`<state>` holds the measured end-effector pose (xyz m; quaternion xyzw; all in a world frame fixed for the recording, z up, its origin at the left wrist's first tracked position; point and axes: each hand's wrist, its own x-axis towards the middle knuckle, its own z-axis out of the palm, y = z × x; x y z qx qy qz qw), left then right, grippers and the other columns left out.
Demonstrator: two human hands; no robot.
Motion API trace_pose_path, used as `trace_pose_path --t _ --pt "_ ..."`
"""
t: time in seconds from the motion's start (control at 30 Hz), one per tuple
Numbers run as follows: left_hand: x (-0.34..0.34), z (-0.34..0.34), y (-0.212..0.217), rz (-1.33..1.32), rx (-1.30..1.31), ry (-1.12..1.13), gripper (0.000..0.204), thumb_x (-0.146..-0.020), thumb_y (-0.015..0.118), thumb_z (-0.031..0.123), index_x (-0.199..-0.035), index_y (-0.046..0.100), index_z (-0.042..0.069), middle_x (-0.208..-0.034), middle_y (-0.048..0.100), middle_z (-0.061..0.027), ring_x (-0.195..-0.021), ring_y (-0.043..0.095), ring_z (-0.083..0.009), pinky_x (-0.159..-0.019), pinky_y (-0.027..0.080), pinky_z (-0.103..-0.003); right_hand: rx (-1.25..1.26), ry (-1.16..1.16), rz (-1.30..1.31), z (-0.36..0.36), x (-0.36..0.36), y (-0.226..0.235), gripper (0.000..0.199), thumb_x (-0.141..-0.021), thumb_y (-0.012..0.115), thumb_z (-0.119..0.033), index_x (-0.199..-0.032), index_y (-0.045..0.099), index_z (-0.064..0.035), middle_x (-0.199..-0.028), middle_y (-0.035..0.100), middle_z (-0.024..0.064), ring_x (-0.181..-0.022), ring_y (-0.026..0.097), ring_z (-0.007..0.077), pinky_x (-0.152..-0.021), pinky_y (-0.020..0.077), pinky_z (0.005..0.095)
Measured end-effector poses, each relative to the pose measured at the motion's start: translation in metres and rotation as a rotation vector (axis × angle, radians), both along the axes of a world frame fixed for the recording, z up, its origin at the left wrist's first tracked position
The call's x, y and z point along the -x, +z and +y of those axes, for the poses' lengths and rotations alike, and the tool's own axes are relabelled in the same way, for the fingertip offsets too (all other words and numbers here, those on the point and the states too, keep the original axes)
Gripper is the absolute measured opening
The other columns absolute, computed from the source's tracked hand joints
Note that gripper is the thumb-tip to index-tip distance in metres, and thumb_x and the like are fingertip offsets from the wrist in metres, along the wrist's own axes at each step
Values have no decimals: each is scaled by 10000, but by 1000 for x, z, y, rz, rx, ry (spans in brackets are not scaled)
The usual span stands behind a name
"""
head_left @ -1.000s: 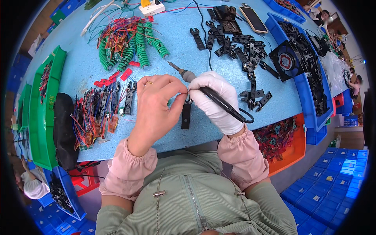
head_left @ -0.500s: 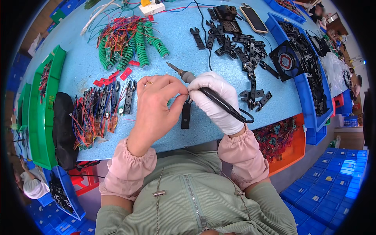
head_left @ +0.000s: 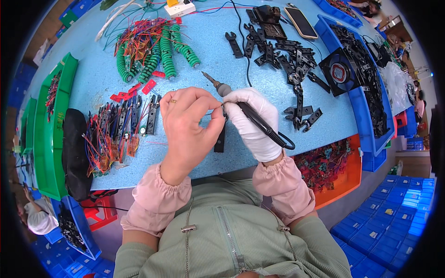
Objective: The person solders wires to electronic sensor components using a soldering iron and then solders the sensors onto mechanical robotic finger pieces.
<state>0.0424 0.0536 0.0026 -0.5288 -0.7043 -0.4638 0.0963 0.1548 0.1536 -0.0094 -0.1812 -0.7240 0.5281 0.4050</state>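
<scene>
My bare left hand (head_left: pixel 192 125), with a ring on one finger, is closed in a pinch in front of me; what its fingertips hold is too small to name. In a white glove, my right hand (head_left: pixel 252 120) grips a soldering iron (head_left: pixel 224 89), its tip pointing away to the upper left, off the work. The fingertips of both hands meet. Just below them a flat black plastic piece (head_left: pixel 220 141) lies on the blue table (head_left: pixel 194 162), partly covered by my left hand. Left of my hands lie rows of black pieces with red and blue wires (head_left: pixel 111 134).
Green coiled tubes (head_left: pixel 148 65) with tangled wires lie farther back. Loose black parts (head_left: pixel 292 60), a phone (head_left: pixel 300 22) and a fan (head_left: pixel 340 72) are on the right, beside a blue bin (head_left: pixel 371 125). A green tray (head_left: pixel 58 134) stands left, an orange bin (head_left: pixel 340 185) lower right.
Both hands have shifted slightly, staying together; the iron's tip has moved a little right and my right forearm slightly left. A thin red wire now shows left of my left wrist.
</scene>
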Motion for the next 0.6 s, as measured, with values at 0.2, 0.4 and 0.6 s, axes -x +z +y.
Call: trace_pose_path --t 0.2,0.4,0.6 --pt "-4 2 -3 -33 -61 42 118 -730 706 4 -799 663 90 -919 664 -3 -846 561 -189 -932 383 -354 23 -21 -14 -4 1 0 162 -819 640 60 -942 693 -30 -908 647 52 -777 560 156 -742 456 273" --pt "3 9 -15 -329 -252 108 102 -757 683 -18 -807 659 68 -910 655 -36 -795 556 -186 -798 438 -297 -139 -74 9 -16 2 -6 162 -806 639 67 -926 670 -37 -914 636 49 -795 563 172 -756 454 277" --pt "20 4 9 -1154 -99 -142 92 -775 671 -27 -821 649 49 -883 636 -50 -719 546 -179 -675 444 -271 -61 -120 -22 -17 -9 -15 166 -793 644 70 -918 659 -38 -915 627 53 -812 566 183 -766 455 284"
